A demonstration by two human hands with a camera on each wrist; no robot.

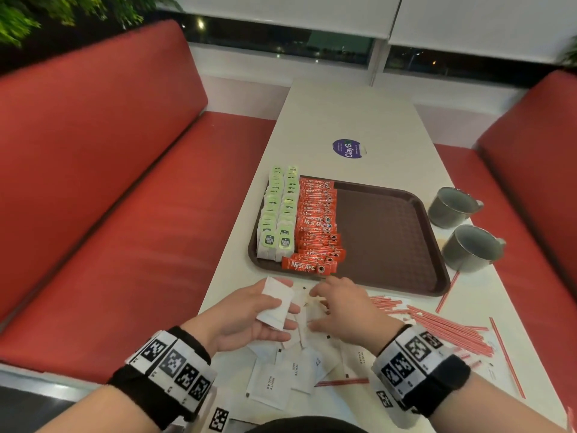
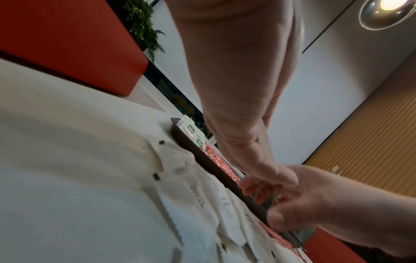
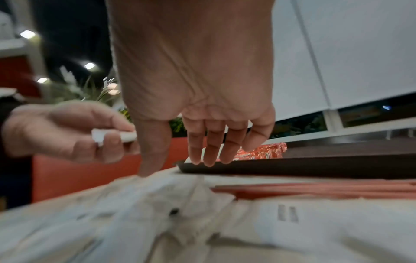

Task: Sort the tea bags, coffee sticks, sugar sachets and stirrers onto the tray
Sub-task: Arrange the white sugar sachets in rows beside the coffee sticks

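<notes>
Sugar sachets (image 1: 276, 304), a small white stack, sit in the grip of the left hand (image 1: 249, 314): thumb on top, fingers curled beneath, as the right wrist view confirms. The right hand (image 1: 340, 307) hovers palm down just beside it, fingers loosely extended with nothing in its grip, the thumb tip at or close to the loose sachets (image 1: 281, 376); contact cannot be confirmed owing to blur. These loose sachets, marked "WHITE SUGAR", lie scattered and overlapping on the white surface (image 1: 349, 114) below both hands.

Red-striped stirrers (image 1: 449, 329) lie in a rough heap on the surface to the right of the right hand, several strays apart from the heap.

Beyond the hands lies the brown tray (image 1: 387, 232), its near rim just past the fingertips. Tea bags (image 1: 278, 210) with green tags fill two rows along its left edge; red coffee sticks (image 1: 317, 223) form one column touching them on the right. The right half of the tray is bare.

Two grey mugs (image 1: 462, 229) stand on the surface just beside the tray's right edge. A round blue sticker (image 1: 347, 148) lies on the surface beyond the tray. Red benches (image 1: 103, 182) flank the surface on both sides.
</notes>
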